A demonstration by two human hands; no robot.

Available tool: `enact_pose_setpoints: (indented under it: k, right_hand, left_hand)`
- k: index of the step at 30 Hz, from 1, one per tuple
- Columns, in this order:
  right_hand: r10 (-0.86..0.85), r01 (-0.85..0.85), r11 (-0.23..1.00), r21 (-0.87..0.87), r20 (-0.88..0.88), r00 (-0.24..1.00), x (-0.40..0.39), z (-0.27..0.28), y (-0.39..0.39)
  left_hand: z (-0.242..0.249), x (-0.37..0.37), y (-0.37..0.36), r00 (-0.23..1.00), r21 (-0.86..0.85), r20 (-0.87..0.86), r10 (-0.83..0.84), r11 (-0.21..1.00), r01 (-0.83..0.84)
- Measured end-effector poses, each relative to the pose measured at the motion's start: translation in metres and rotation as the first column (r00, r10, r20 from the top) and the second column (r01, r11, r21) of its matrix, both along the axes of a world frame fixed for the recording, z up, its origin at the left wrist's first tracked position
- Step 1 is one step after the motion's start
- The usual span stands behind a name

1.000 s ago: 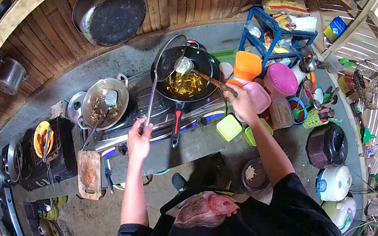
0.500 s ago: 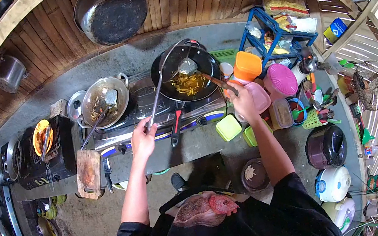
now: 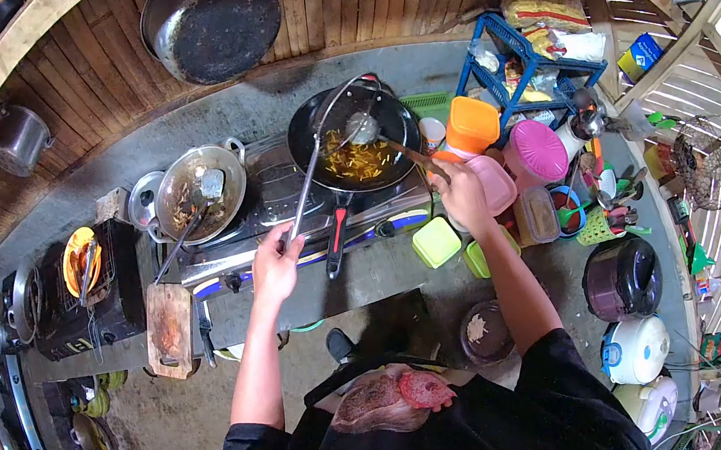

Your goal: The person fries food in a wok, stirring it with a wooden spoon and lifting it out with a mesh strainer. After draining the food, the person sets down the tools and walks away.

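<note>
Two bare hands at work over one frying pan. Nearest, at the bottom centre of the frame, are two dark sleeves; above and to their right, one round bowl stands on the floor. At the centre, the left hand has its grip closed around the handle of one long metal skimmer; right of centre, the right hand has its grip closed around the wooden handle of one spatula. Between and beyond the hands, one black frying pan sits on the stove, its single handle toward the viewer. Yellow strips lie in the pan, with the heads of both tools above or among them; whether these heads touch cannot be told. Left of centre, on the surface, one cutting board lies below one wok, which holds one turner. Right of the pan are two lime-green containers, one orange container and two pink containers. Farthest, at the upper left, one large pan and one metal pot hang on the wall.
</note>
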State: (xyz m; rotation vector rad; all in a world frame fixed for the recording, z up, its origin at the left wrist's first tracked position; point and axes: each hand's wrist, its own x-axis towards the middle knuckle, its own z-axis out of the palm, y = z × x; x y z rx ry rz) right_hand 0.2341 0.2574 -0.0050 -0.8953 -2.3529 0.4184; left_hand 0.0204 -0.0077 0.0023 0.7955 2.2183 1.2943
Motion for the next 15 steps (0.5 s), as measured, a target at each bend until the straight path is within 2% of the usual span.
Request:
enact_pose_setpoints:
  k: [3,5,7,11,13,14,15]
  right_hand:
    - [0.050,-0.053,0.996,-0.065,-0.055,0.997,-0.002,0.002,-0.003]
    - [0.062,-0.069,0.994,-0.089,-0.079,0.995,-0.002,0.007,-0.005]
    - [-0.006,-0.019,0.970,-0.242,-0.105,0.994,-0.001,0.016,-0.008]
    - [-0.041,0.015,0.960,-0.279,-0.086,0.995,0.008,0.004,0.007]
    - [-0.028,0.029,0.997,0.070,-0.012,1.000,0.012,0.004,0.009]
    - [-0.029,0.030,0.997,0.070,-0.012,1.000,0.013,0.002,0.010]
    - [-0.048,0.047,0.982,0.182,0.001,0.999,0.013,0.000,0.010]
  left_hand:
    - [0.001,0.004,0.001,1.000,-0.045,0.007,-0.014,0.999,0.015]
    - [-0.001,0.004,0.001,0.999,-0.069,-0.049,-0.008,0.998,0.005]
    - [-0.009,-0.001,0.001,0.999,-0.053,-0.052,0.012,0.999,-0.014]
    - [-0.004,-0.006,-0.001,0.994,-0.050,-0.073,0.077,0.995,-0.081]
    - [-0.008,-0.011,-0.004,0.994,-0.061,-0.083,0.069,0.995,-0.074]
    - [-0.009,-0.013,-0.005,0.994,-0.044,-0.078,0.074,0.996,-0.077]
    - [-0.010,-0.013,-0.005,0.994,-0.027,-0.073,0.079,0.996,-0.081]
